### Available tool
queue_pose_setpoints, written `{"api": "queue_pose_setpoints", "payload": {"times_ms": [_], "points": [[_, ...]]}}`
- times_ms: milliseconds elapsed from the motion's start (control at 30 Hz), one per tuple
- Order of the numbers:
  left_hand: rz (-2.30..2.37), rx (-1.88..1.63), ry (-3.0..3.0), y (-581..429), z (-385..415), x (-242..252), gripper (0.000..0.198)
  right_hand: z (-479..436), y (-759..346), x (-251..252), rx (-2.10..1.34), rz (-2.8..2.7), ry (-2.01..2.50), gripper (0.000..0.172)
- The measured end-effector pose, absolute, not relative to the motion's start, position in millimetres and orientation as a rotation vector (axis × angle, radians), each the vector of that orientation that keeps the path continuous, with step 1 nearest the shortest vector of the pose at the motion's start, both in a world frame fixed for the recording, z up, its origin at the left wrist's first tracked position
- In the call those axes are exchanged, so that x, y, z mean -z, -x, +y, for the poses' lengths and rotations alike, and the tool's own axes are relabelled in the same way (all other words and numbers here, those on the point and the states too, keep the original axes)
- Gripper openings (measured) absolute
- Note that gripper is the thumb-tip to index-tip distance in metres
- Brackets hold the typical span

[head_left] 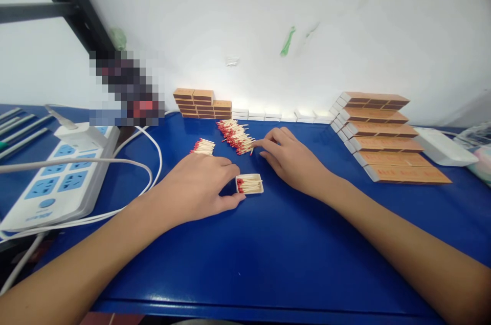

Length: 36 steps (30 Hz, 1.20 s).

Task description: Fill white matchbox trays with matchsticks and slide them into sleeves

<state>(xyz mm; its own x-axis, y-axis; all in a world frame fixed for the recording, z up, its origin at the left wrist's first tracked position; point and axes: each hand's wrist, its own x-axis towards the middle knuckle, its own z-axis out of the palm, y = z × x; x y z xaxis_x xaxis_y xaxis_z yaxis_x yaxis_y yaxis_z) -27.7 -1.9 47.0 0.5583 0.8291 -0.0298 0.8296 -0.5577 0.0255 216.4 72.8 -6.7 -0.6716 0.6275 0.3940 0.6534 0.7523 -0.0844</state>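
My left hand (203, 184) has its thumb and forefinger about the left end of a small white matchbox tray (262, 190) and steadies it on the table. Inside the tray lie matches (250, 185), red heads to the left. My right hand (289, 158) rests to the right of a loose pile of matches (233, 135); its forefinger touches the pile's near right edge, with the thumb apart from it. Just beyond my left hand lies a smaller bunch of matches (204, 146), partly hidden by the knuckles.
Stacked matchboxes (203, 105) stand back left, and a stepped stack (395, 146) stands right. White trays (264, 115) line the wall between them. A power strip (57, 176) with white cables (153, 161) lies left; a white adapter (443, 147) sits far right on the blue table (245, 263).
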Motion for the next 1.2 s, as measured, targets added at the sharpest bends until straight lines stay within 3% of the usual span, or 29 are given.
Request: {"api": "queue_pose_setpoints", "payload": {"times_ms": [133, 333, 633, 933, 1200], "points": [[1.458, 0.008, -2.752, 28.2, -1.9, -46.5, 0.024, 77.3, -215.6, 7.9, 0.178, -2.572, 0.954, 0.022], [1.445, -0.008, -2.759, 28.4, -2.2, -45.7, 0.024, 76.6, -218.0, 4.1, 0.028, -2.570, 0.923, 0.014], [1.432, 0.003, -2.762, 29.7, -1.0, -45.4, 0.026, 72.6, -228.2, 2.2, -0.044, -2.643, 0.969, 0.023], [1.467, -0.011, -2.768, 28.8, -1.6, -45.4, 0.027, 39.1, -220.1, -19.1, -0.289, -2.567, 0.904, 0.014], [1.467, -0.032, -2.764, 27.5, -1.0, -46.1, 0.027, 25.5, -210.6, -16.6, -0.273, -2.615, 0.769, 0.011]]}}
